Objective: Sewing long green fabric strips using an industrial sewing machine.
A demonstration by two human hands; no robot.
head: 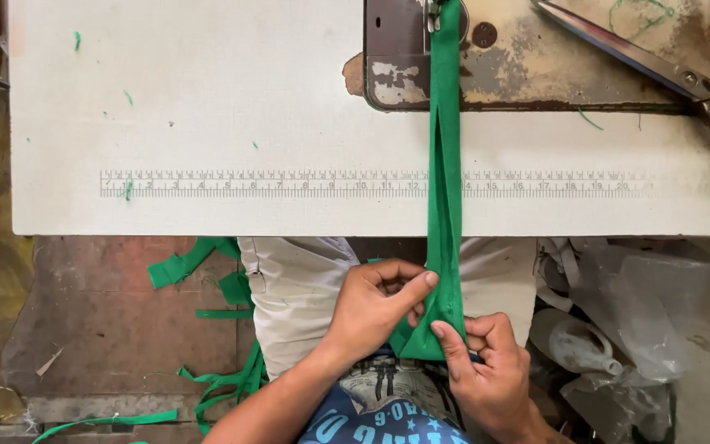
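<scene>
A long green fabric strip [445, 164] runs from the sewing machine's needle area at the top edge, down across the white table, to my lap. My left hand [375, 300] pinches the strip's left edge with thumb and forefinger just below the table's front edge. My right hand [486, 366] grips the strip's lower end, forefinger pressing on the folded green cloth. Both hands hold the strip taut and folded lengthwise.
The worn metal sewing machine bed [536, 74] sits at the top. Large scissors [659, 70] lie at the top right. A printed ruler [289, 183] crosses the white table [166, 99]. Green scraps [223, 378] litter the floor at left; clear plastic bags [626, 329] lie at right.
</scene>
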